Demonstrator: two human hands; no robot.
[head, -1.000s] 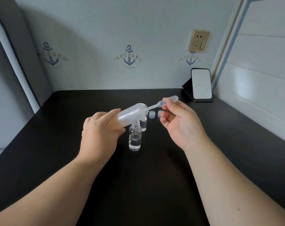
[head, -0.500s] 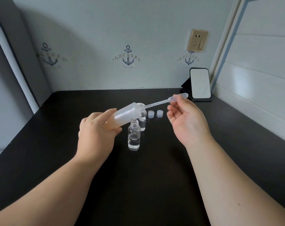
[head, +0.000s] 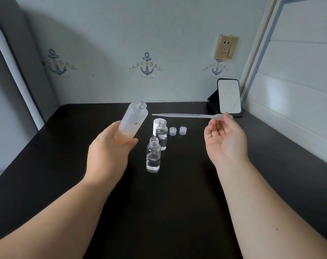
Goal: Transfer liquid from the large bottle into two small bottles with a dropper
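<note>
On my feed, non-task items: one black table (head: pixel 168 212), matte top, running back to the wall. One small mirror (head: pixel 229 96) on a dark stand, upright at the table's far right corner, leaning slightly back. One gold-coloured wall socket (head: pixel 226 47) above the mirror. Three anchor decals (head: pixel 146 65) lettered "ANCHORS" across the pale wall (head: pixel 121 25). I also log white panelling (head: pixel 299 71) at right and a grey padded edge (head: pixel 11 53) at left.
</note>
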